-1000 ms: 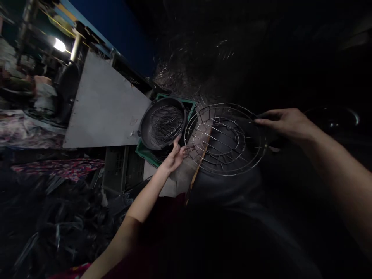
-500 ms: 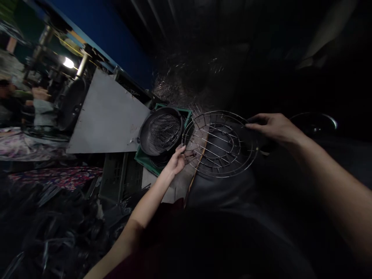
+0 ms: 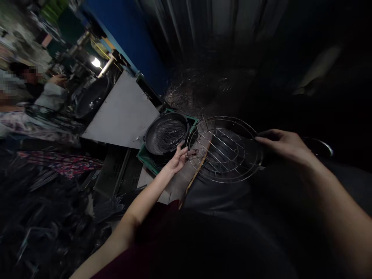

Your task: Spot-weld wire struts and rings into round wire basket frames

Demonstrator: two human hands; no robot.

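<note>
Head camera shows left hand [image 3: 178,158] and right hand [image 3: 283,145] pinching opposite rims of a round wire rack [image 3: 225,149], whose protruding wire ends could snag fingers.

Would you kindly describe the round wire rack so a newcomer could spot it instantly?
Start at the grey slanted panel; beside its lower end sits a dark round pan of loose wires. Right of it, the round wire rack is held between left hand and right hand: see-through, concentric rings.

The round wire rack [image 3: 225,149], made of thin shiny metal rings crossed by straight wires, is held up nearly flat, tipped a little, just beside a dark pan [image 3: 166,133] full of wires.
</note>
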